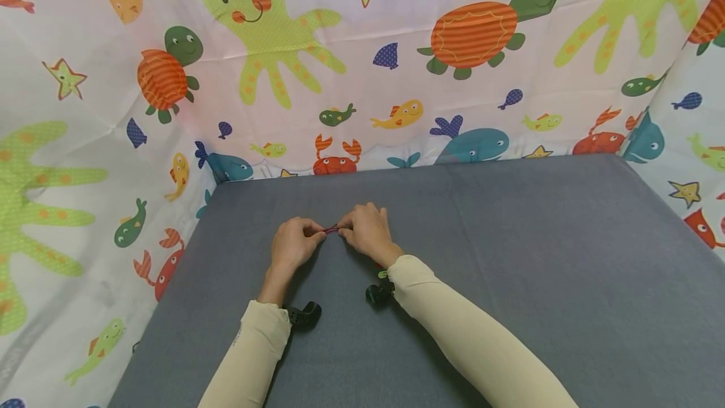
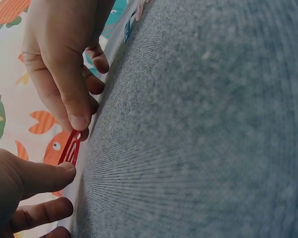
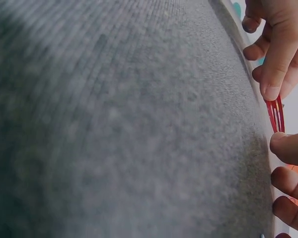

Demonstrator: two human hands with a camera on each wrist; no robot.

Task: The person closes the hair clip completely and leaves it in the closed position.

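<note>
A small red snap hair clip with slots along it is held just above the grey table, stretched between both hands. My left hand pinches one end with thumb and fingertips. At the other end, the thumb and fingers of my right hand pinch it too. Close up in the left wrist view, the clip shows narrow gaps between its strips. The right wrist view has the same clip between the two thumbs. Its tips are hidden under the fingers.
A grey cloth-covered table spreads out under the hands. Behind and beside it hangs a white curtain printed with sea animals. Dark wrist-worn devices sit at the left wrist and the right wrist.
</note>
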